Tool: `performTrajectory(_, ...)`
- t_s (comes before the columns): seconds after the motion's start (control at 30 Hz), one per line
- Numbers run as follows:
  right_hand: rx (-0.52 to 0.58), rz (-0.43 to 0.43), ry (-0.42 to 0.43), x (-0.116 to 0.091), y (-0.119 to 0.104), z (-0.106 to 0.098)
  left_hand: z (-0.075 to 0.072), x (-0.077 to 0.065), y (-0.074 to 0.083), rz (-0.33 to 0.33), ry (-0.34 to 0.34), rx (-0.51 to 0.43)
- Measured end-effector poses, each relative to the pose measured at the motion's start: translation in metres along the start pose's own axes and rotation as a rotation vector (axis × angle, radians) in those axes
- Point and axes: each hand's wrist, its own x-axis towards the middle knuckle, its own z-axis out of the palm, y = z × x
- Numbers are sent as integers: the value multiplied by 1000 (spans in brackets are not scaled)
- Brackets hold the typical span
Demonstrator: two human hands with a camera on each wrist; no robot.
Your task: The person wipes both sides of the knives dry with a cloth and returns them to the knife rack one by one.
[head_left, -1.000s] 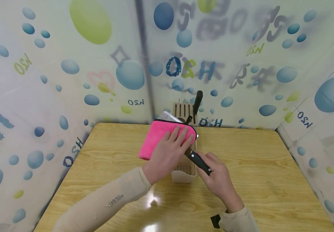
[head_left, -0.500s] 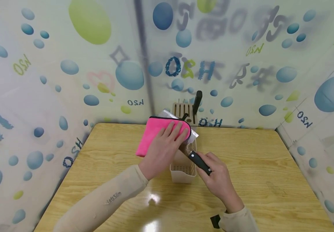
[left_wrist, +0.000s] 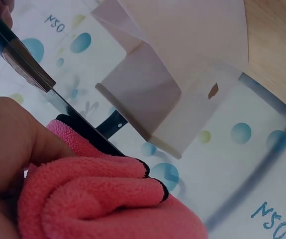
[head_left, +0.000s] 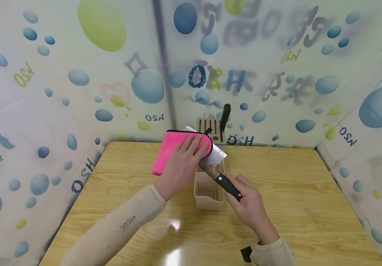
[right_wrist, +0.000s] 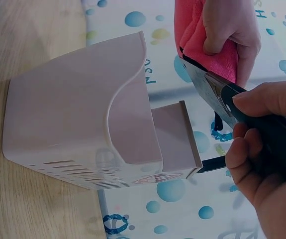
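Note:
In the head view my right hand (head_left: 250, 203) grips the black handle of a cleaver (head_left: 215, 157), whose broad metal blade points up and left above a utensil holder. My left hand (head_left: 179, 166) holds a fluffy pink cloth (head_left: 164, 151) with black edging over the blade, covering much of it. The right wrist view shows the left thumb and fingers on opposite sides of the cloth, folded around the blade's edge. Near the handle, the blade (right_wrist: 202, 84) is bare.
The pale utensil holder (head_left: 207, 203) stands on the wooden table (head_left: 284, 192), its open basket in front and slotted block (head_left: 207, 127) behind. Another black handle (head_left: 225, 116) sticks up from a slot. Behind the table hangs a patterned curtain (head_left: 260, 55).
My left hand has slid the pink cloth leftward and up along the blade, baring more metal near the handle. The right hand keeps its grip in nearly the same place.

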Motion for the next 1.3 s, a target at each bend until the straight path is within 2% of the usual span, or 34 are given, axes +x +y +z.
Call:
performTrajectory(0.27,28,8,4,0,-1,0,3,0,-11,-57,-27,0)
performTrajectory(0.7,25,0,13,0,0,0,8,-1,-29,-134,2,-16)
performTrajectory(0.97,23,4,17,0,-1,1,15,-4,-26,-98,32,22)
performTrajectory(1.3,32,4,31,2,-1,2,9,-8,-11,-58,-15,86)
